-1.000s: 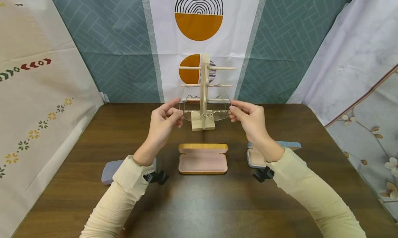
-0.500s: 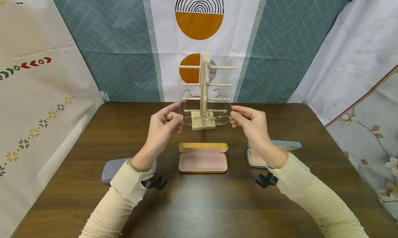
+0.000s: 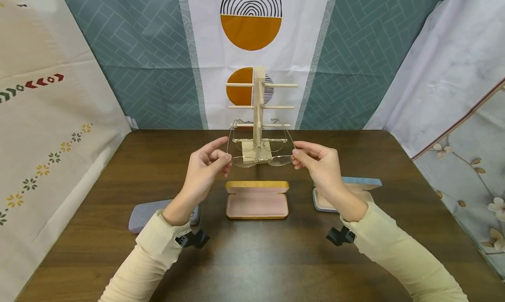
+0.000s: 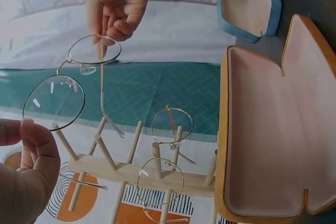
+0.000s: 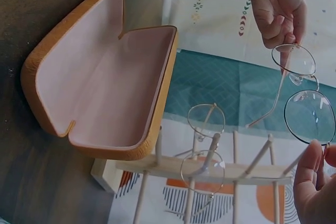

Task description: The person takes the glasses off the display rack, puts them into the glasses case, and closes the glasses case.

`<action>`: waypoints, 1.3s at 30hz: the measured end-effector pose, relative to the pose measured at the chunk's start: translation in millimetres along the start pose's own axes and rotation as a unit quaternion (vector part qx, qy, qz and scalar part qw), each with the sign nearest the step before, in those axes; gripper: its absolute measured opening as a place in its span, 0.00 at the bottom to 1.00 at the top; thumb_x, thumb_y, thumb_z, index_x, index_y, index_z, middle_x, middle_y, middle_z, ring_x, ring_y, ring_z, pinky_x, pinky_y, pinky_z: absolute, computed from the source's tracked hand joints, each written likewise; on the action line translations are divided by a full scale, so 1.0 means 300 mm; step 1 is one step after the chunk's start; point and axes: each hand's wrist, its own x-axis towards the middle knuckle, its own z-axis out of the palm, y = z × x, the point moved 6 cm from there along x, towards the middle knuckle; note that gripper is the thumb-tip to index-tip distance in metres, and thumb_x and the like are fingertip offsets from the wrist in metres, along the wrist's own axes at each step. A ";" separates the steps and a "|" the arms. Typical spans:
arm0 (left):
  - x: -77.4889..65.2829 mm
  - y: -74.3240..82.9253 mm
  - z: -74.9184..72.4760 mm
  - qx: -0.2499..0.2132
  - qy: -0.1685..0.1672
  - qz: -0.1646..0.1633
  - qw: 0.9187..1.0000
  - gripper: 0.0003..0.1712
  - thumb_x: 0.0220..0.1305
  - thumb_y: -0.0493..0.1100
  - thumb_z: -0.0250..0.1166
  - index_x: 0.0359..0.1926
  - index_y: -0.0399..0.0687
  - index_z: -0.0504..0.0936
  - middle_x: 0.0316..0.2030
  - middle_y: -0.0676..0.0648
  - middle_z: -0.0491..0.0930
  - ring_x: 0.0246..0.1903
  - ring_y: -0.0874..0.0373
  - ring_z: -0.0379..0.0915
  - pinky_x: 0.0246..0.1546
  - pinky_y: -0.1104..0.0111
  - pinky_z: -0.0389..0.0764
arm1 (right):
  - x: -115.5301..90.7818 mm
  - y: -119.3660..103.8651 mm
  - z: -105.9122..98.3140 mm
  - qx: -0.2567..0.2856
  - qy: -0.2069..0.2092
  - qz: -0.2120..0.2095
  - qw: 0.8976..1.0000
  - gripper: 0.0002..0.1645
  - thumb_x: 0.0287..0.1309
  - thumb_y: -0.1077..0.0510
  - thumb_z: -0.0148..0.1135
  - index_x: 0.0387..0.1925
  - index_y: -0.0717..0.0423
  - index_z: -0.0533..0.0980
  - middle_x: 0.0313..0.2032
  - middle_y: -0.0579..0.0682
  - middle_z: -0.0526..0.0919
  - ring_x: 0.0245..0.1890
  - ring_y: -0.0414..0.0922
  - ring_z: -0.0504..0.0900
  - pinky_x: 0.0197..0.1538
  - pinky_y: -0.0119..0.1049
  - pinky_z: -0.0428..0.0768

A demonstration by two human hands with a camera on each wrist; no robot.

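My left hand [image 3: 206, 165] and right hand [image 3: 321, 162] pinch a pair of thin-rimmed, round eyeglasses [image 3: 281, 161] by its two outer ends. Its temples are unfolded and point away toward the wooden display stand [image 3: 258, 104]. A second pair of eyeglasses [image 5: 206, 121] rests low on the stand's pegs, behind the held pair. Nearer than the stand, a yellow glasses case [image 3: 257, 205] lies with its lid up, its pink lining bare. The left wrist view shows the held lenses [image 4: 55, 103] apart from the pegs, with thumb and fingers at each end.
A blue glasses case [image 3: 363, 182] with raised lid lies at the right, partly behind my right forearm. At the left, a grey-blue case [image 3: 146, 214] is partly covered by my left arm. Patterned cloths [image 3: 150, 74] hang behind the brown table [image 3: 256, 258].
Both hands have come slightly down and toward me with the eyeglasses, which now sit lower and farther from the stand. The stand, its other pair and the cases have stayed put.
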 end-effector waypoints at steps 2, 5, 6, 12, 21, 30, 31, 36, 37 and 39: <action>-0.006 -0.004 0.001 0.000 0.000 -0.005 1.000 0.27 0.58 0.26 0.55 0.60 0.31 0.65 0.19 0.53 0.76 0.17 0.62 0.68 0.20 0.74 0.72 | -0.006 0.003 -0.001 -0.002 -0.001 0.000 1.000 0.16 0.55 0.70 0.58 0.45 0.75 0.74 0.23 0.43 0.82 0.21 0.39 0.79 0.29 0.31 0.80; -0.014 -0.010 0.002 0.003 0.000 -0.012 1.000 0.27 0.57 0.26 0.55 0.60 0.31 0.65 0.19 0.53 0.76 0.18 0.62 0.69 0.20 0.74 0.73 | -0.014 0.009 -0.003 -0.003 -0.002 0.000 1.000 0.16 0.55 0.70 0.58 0.45 0.75 0.74 0.23 0.43 0.82 0.21 0.38 0.79 0.29 0.31 0.80; -0.017 -0.012 0.002 0.005 0.000 -0.015 1.000 0.27 0.57 0.26 0.55 0.60 0.31 0.65 0.19 0.53 0.76 0.18 0.62 0.69 0.20 0.74 0.73 | -0.017 0.012 -0.004 -0.002 -0.002 -0.001 1.000 0.16 0.55 0.70 0.57 0.45 0.75 0.74 0.23 0.43 0.82 0.21 0.38 0.79 0.29 0.31 0.80; -0.032 -0.028 0.005 0.009 -0.005 -0.022 1.000 0.27 0.57 0.25 0.56 0.60 0.31 0.65 0.20 0.52 0.76 0.19 0.61 0.70 0.23 0.72 0.74 | -0.034 0.029 -0.009 0.007 -0.004 0.002 1.000 0.16 0.55 0.69 0.58 0.46 0.75 0.74 0.24 0.46 0.82 0.22 0.40 0.79 0.30 0.32 0.80; -0.047 -0.051 0.012 0.007 -0.010 -0.019 1.000 0.27 0.56 0.24 0.55 0.59 0.30 0.64 0.20 0.51 0.76 0.18 0.61 0.70 0.20 0.73 0.73 | -0.051 0.054 -0.014 0.013 -0.008 0.000 1.000 0.16 0.54 0.71 0.58 0.45 0.76 0.73 0.24 0.45 0.82 0.22 0.40 0.80 0.30 0.32 0.80; -0.065 -0.073 0.012 0.004 -0.010 -0.028 1.000 0.27 0.56 0.24 0.56 0.59 0.28 0.64 0.19 0.51 0.76 0.17 0.61 0.69 0.20 0.72 0.74 | -0.074 0.076 -0.011 0.034 -0.002 0.011 0.999 0.16 0.53 0.73 0.58 0.45 0.77 0.73 0.24 0.47 0.82 0.22 0.40 0.79 0.28 0.32 0.80; -0.067 -0.075 0.012 0.004 -0.010 -0.029 1.000 0.27 0.56 0.24 0.56 0.59 0.28 0.64 0.19 0.51 0.76 0.17 0.61 0.69 0.20 0.72 0.74 | -0.077 0.077 -0.011 0.034 -0.002 0.011 0.999 0.16 0.53 0.73 0.58 0.45 0.77 0.73 0.24 0.47 0.82 0.22 0.40 0.79 0.28 0.32 0.80; -0.081 -0.084 0.009 0.008 -0.011 -0.030 0.999 0.27 0.56 0.24 0.55 0.59 0.28 0.64 0.20 0.52 0.76 0.17 0.61 0.69 0.20 0.72 0.73 | -0.090 0.086 -0.011 0.011 -0.008 0.009 1.000 0.16 0.54 0.72 0.58 0.45 0.75 0.74 0.24 0.45 0.82 0.22 0.40 0.80 0.29 0.32 0.80; -0.084 -0.085 0.008 0.009 -0.011 -0.031 0.999 0.27 0.56 0.24 0.55 0.59 0.29 0.64 0.19 0.52 0.76 0.17 0.61 0.69 0.20 0.72 0.73 | -0.093 0.089 -0.011 0.007 -0.010 0.009 1.000 0.16 0.54 0.71 0.58 0.45 0.75 0.74 0.24 0.44 0.82 0.22 0.40 0.80 0.29 0.32 0.80; -0.089 -0.089 0.007 0.010 -0.011 -0.031 0.999 0.27 0.56 0.24 0.55 0.59 0.28 0.64 0.19 0.52 0.75 0.18 0.61 0.68 0.20 0.72 0.72 | -0.098 0.094 -0.011 0.005 -0.012 0.010 1.000 0.16 0.54 0.72 0.58 0.45 0.75 0.74 0.24 0.44 0.82 0.22 0.41 0.80 0.29 0.32 0.80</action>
